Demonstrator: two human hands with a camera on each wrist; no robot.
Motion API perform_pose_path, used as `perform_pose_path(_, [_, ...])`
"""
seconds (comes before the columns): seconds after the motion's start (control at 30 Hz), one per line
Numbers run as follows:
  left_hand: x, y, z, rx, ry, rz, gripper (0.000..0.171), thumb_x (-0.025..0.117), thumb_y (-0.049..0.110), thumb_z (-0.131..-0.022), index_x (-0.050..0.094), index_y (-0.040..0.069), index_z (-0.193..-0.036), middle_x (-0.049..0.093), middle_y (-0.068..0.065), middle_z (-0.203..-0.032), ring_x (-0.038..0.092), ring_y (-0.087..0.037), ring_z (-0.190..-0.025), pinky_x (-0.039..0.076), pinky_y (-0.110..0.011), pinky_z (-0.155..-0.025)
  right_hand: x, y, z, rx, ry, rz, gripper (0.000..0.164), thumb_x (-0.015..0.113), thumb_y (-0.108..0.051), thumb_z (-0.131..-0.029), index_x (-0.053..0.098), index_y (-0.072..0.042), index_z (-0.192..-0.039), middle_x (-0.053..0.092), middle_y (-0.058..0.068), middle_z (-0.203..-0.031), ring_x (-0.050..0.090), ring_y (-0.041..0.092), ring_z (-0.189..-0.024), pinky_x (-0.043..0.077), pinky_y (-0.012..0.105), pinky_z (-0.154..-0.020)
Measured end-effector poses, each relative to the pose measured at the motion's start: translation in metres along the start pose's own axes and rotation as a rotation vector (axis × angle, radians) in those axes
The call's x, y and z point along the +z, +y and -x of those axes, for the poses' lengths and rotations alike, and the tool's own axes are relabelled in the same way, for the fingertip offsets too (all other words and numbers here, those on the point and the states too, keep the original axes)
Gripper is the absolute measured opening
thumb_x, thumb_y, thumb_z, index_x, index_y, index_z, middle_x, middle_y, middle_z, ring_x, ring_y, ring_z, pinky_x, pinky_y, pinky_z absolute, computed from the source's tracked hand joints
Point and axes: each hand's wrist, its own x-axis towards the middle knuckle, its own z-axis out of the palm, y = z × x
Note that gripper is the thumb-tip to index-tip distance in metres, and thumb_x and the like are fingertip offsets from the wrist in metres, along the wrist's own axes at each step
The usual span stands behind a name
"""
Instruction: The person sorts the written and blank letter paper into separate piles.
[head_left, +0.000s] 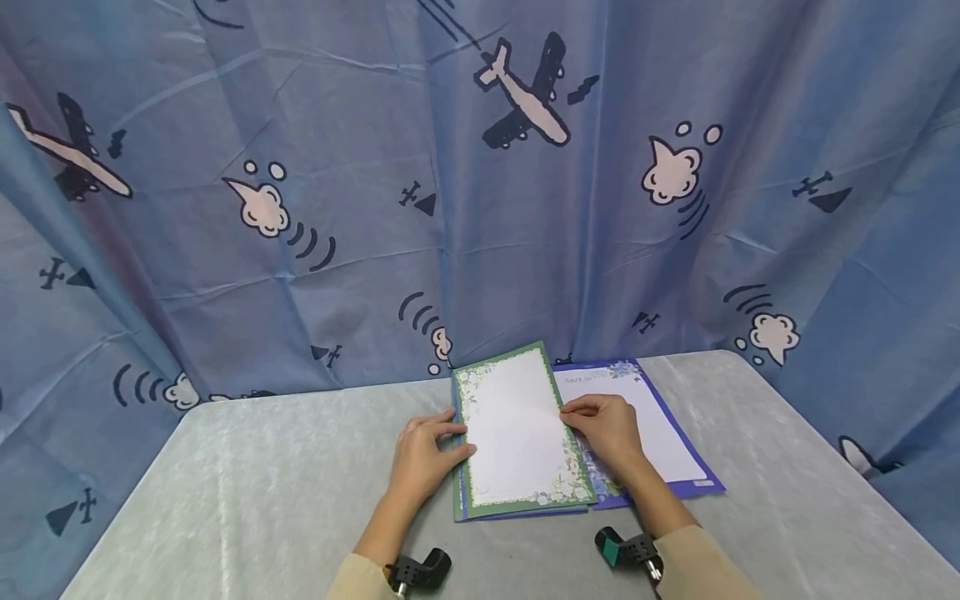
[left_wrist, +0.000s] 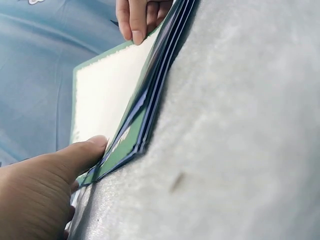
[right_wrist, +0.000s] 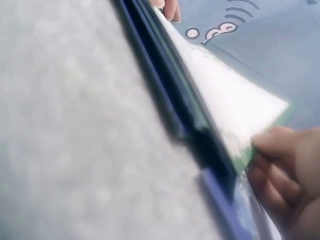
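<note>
A white paper sheet (head_left: 517, 425) with a green floral border lies on top of a small stack of blue- and green-edged sheets (left_wrist: 140, 132), slightly askew to them. My left hand (head_left: 420, 458) holds the stack's left edge, with the thumb (left_wrist: 92, 150) on the top face and the other fingers mostly hidden at the edge. Between thumb and forefinger, my right hand (head_left: 611, 429) pinches the green-bordered sheet's right edge, which looks lifted in the right wrist view. Under that hand a purple-bordered sheet (head_left: 667, 442) with blue flowers lies partly covered by the green one.
The sheets lie near the back of a table (head_left: 285, 492) covered with pale cloth. Behind it hangs a blue curtain (head_left: 360, 208) printed with airplanes and clouds. A black wrist device (head_left: 423, 571) sits on the left wrist, another (head_left: 626, 550) on the right.
</note>
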Motion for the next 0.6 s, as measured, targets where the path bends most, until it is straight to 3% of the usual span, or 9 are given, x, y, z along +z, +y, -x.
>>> perform_pose_path(0.2, [0.0004, 0.0011, 0.0001, -0.010, -0.014, -0.005, 0.030, 0.086, 0.032, -0.080, 0.081, 0.018, -0.105, 0.069, -0.003, -0.134, 0.060, -0.025, -0.115, 0.044, -0.052, -0.101, 0.0004, 0.0006, 0.0001, -0.054, 0.064, 0.063, 0.004, 0.083, -0.014, -0.083, 0.082, -0.010, -0.085, 0.078, 0.007, -0.081, 0.066, 0.008, -0.069, 0.049, 0.021, -0.064])
perform_pose_path(0.6, [-0.0002, 0.0014, -0.0003, -0.009, -0.014, -0.016, 0.029, 0.085, 0.032, -0.080, 0.081, 0.017, -0.104, 0.069, -0.004, -0.134, 0.059, -0.026, -0.117, 0.042, -0.054, -0.103, 0.0026, 0.0033, -0.0013, -0.123, 0.031, 0.065, 0.005, 0.080, -0.012, -0.086, 0.081, -0.010, -0.091, 0.078, 0.008, -0.087, 0.067, 0.012, -0.077, 0.052, 0.020, -0.069])
